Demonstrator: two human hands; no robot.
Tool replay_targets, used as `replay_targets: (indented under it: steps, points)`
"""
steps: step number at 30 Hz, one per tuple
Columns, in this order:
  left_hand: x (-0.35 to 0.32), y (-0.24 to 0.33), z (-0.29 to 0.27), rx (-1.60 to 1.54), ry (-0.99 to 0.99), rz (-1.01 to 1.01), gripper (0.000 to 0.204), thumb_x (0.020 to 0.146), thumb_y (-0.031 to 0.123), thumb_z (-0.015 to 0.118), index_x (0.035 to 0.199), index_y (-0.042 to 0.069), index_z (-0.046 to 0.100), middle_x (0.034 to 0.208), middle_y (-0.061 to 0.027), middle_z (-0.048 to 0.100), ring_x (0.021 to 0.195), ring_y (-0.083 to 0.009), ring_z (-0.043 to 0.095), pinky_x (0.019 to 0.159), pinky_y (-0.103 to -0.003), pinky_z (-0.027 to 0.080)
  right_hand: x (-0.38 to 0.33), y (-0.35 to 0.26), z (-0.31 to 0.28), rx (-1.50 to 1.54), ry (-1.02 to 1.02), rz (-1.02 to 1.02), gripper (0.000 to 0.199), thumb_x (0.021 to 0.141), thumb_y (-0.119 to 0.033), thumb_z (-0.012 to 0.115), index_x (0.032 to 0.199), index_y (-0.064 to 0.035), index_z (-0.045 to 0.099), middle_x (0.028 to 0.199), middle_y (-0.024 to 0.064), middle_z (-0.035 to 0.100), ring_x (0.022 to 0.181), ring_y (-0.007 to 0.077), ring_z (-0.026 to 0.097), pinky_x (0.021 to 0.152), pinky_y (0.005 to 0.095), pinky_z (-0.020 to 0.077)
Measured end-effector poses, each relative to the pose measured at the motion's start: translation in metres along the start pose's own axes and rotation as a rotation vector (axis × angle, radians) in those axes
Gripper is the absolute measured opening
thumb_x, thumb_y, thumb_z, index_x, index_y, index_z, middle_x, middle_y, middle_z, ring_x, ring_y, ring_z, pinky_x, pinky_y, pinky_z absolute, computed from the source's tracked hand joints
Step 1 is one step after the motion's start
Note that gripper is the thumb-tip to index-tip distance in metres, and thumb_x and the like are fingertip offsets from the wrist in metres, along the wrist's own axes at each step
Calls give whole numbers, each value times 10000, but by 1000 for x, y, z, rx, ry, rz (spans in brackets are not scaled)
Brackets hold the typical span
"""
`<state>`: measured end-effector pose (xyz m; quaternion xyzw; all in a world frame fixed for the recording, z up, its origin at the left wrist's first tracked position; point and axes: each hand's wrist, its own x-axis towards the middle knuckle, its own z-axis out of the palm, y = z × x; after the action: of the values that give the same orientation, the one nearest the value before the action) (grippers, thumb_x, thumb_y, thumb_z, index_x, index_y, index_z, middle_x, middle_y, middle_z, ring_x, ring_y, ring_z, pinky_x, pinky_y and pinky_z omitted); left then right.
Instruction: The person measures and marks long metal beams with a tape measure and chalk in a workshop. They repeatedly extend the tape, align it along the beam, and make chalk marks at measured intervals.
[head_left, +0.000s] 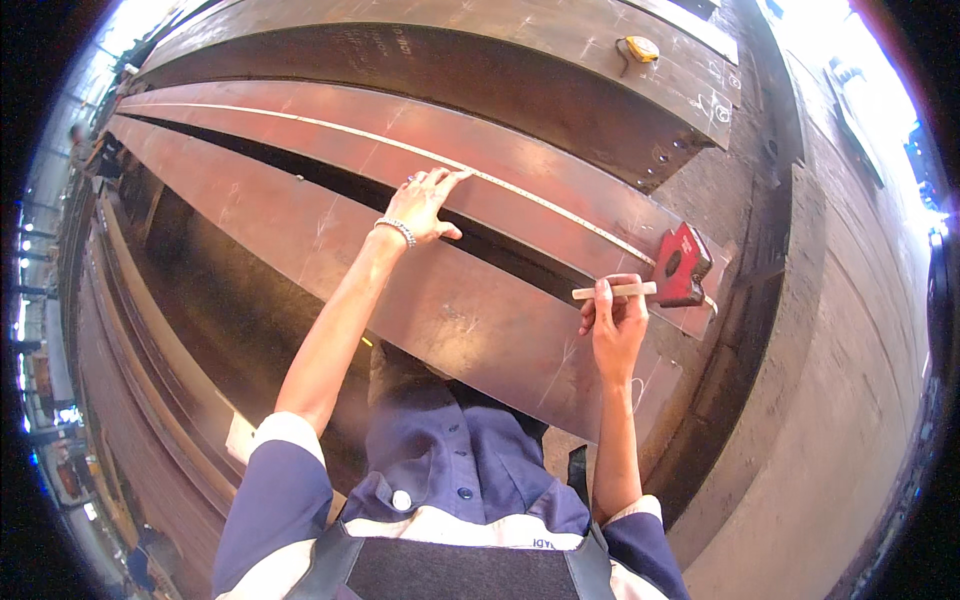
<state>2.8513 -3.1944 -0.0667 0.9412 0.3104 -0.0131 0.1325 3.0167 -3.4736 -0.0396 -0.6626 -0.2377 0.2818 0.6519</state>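
A long tape measure blade [548, 205] lies stretched along the far one of two reddish steel beams [400, 118]. At its right end a red magnetic welding square [684, 262] sits over the blade. My left hand [423, 205] has its fingers spread, with the fingertips at the blade's near edge and the palm over the dark gap between the beams. A pale chalk stick [628, 290] is pinched in my right hand [612, 320], above the near beam [450, 330] and just left of the red square. Chalk marks show on both beams.
Beyond a dark recess, another steel beam [500, 25] carries a yellow tape measure case [642, 48] and chalk markings. A large steel plate [840, 330] stands at the right. Stacked steel lengths [150, 370] run along the left. A person [100, 152] is at the far left.
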Motion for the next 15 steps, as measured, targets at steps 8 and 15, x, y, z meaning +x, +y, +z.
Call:
replay_targets:
  steps: [8,15]
  points:
    - [13,10,9,225,68,-3,741,752,133,748,1405,248,418,1333,-123,471,1198,-363,494,963,-436,496,16,18,4,-31,-17,52,99,989,-114,492,971,-16,492,715,79,623,538,102,576,460,251,482]
    - [14,14,23,304,177,-22,554,854,45,557,1374,215,467,1276,-132,493,1096,-326,562,847,-363,561,96,25,-5,-100,31,11,152,969,-119,525,902,13,561,729,84,645,554,129,607,462,273,517]
